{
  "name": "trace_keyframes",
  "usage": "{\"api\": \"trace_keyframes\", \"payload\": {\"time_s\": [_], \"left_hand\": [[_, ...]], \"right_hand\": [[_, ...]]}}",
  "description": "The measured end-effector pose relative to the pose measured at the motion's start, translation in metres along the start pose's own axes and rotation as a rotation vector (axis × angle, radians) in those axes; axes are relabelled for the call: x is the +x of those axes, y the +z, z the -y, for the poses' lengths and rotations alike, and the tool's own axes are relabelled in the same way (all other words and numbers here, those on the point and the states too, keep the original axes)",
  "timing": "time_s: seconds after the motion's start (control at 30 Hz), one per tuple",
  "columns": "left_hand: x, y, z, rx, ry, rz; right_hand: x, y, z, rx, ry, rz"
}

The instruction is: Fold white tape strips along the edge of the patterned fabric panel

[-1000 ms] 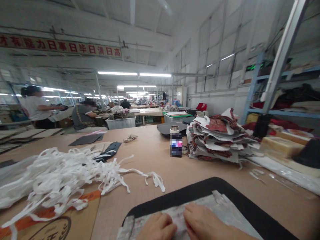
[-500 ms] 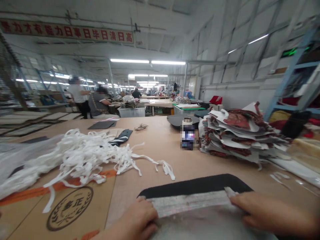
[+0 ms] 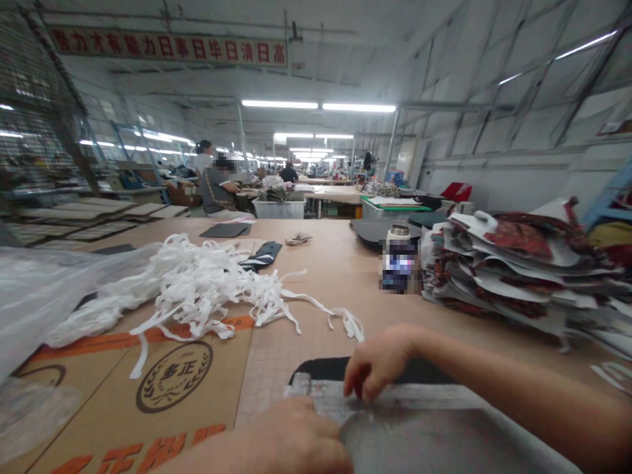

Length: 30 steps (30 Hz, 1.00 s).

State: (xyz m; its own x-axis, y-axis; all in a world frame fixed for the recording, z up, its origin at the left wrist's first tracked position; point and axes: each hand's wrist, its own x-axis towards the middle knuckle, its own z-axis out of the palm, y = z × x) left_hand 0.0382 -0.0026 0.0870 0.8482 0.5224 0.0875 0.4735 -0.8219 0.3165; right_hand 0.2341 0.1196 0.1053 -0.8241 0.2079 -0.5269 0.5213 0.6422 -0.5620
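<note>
A grey sheet (image 3: 419, 434) with a pale, worn strip (image 3: 419, 397) along its far edge lies in front of me. A black panel with rounded corners (image 3: 316, 370) shows just beyond that strip. At the sheet's left side, my left hand (image 3: 296, 431) is closed on its edge, its fingertips partly hidden and slightly blurred. My right hand (image 3: 382, 362) reaches across the panel from the right, fingers bent down onto the strip in a pinch. Whatever sits between those fingertips is hidden.
A tangle of white strips (image 3: 197, 283) lies left, beside a printed cardboard box (image 3: 222, 368) and clear plastic (image 3: 34, 289). A bottle (image 3: 399, 263) stands near a tall stack of red-and-white pieces (image 3: 513, 270). Co-workers (image 3: 217, 191) are at the back left.
My right hand has moved left along the strip, from its right end toward my left hand. The camera view has turned, so the surroundings sit farther right.
</note>
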Motion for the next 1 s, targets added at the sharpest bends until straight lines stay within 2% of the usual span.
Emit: {"api": "trace_keyframes", "payload": {"time_s": [0.07, 0.13, 0.17, 0.33, 0.4, 0.5, 0.6, 0.73, 0.8, 0.9, 1.0], "left_hand": [[0.004, -0.019, 0.012, -0.087, -0.118, 0.039], [0.012, -0.027, 0.033, -0.159, -0.205, 0.046], [0.018, -0.027, 0.047, -0.164, -0.244, 0.021], [0.062, -0.008, 0.117, 0.049, -0.378, -0.241], [0.081, 0.002, 0.138, 0.120, -0.390, -0.273], [0.099, 0.015, 0.158, 0.191, -0.376, -0.251], [0.100, 0.019, 0.170, 0.238, -0.400, -0.234], [0.091, 0.009, 0.182, 0.302, -0.546, -0.275], [0.091, 0.001, 0.184, 0.322, -0.621, -0.284], [0.099, -0.009, 0.179, 0.323, -0.669, -0.296], [0.113, -0.012, 0.155, 0.284, -0.584, -0.321]], "right_hand": [[0.010, -0.016, -0.013, 0.002, 0.068, -0.282], [0.024, -0.027, -0.027, -0.050, 0.122, -0.556], [0.032, -0.030, -0.034, -0.077, 0.144, -0.653], [0.062, -0.026, -0.064, -0.045, 0.192, -0.896], [0.061, -0.022, -0.069, 0.038, 0.184, -1.010], [0.038, -0.016, -0.072, 0.223, 0.134, -1.199], [-0.007, -0.010, -0.075, 0.446, 0.068, -1.440], [-0.086, 0.002, -0.081, 0.688, -0.016, -1.813], [-0.118, 0.006, -0.083, 0.767, -0.069, -1.953], [-0.141, 0.011, -0.082, 0.847, -0.130, -2.040], [-0.132, 0.019, -0.074, 0.882, -0.135, -1.960]]}}
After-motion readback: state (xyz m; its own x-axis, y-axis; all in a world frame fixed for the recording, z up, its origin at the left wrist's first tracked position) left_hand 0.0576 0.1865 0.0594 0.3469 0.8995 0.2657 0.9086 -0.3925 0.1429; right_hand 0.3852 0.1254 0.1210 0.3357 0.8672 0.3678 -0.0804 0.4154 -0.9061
